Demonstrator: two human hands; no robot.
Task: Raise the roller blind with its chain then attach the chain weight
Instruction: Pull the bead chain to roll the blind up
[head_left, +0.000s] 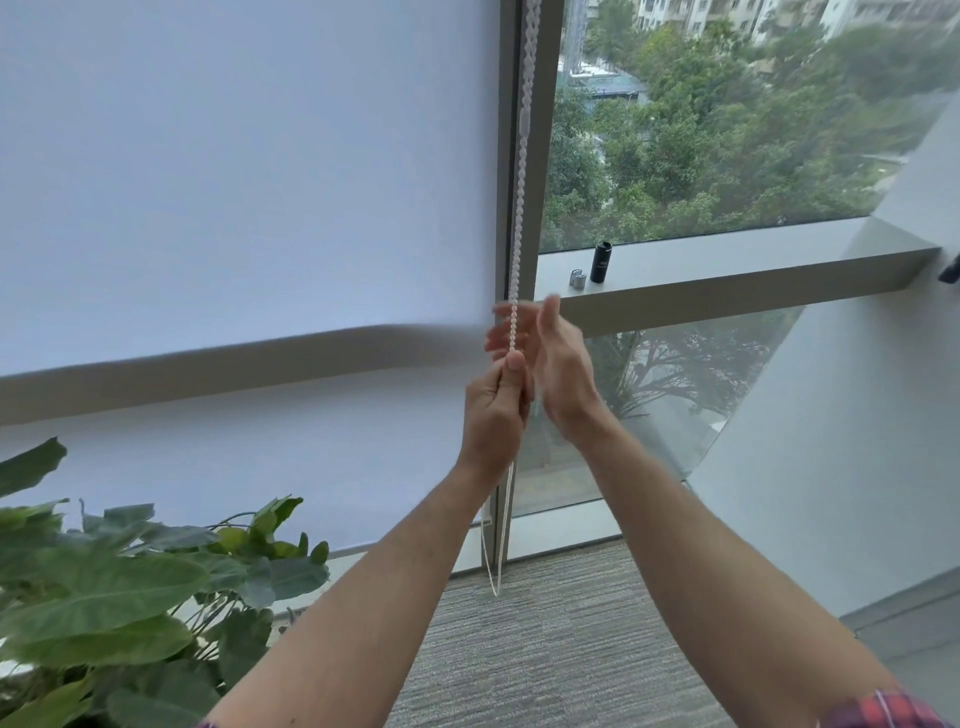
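A white roller blind (249, 182) covers the left window almost down to the floor. Its white bead chain (521, 208) hangs along the grey window frame, and the loop's lower end (496, 561) dangles near the carpet. My left hand (496, 410) is shut on the chain, thumb on top. My right hand (550, 358) is just above and behind it, fingers spread and blurred, beside the chain without gripping it. A black cylinder (601, 262) stands on the window ledge (727, 275), with a small clear clip-like piece (576, 278) next to it.
A large leafy green plant (130, 597) fills the lower left. Grey carpet (545, 649) lies below. A slanted white column (841, 415) rises at right. Trees and buildings show through the right glass pane.
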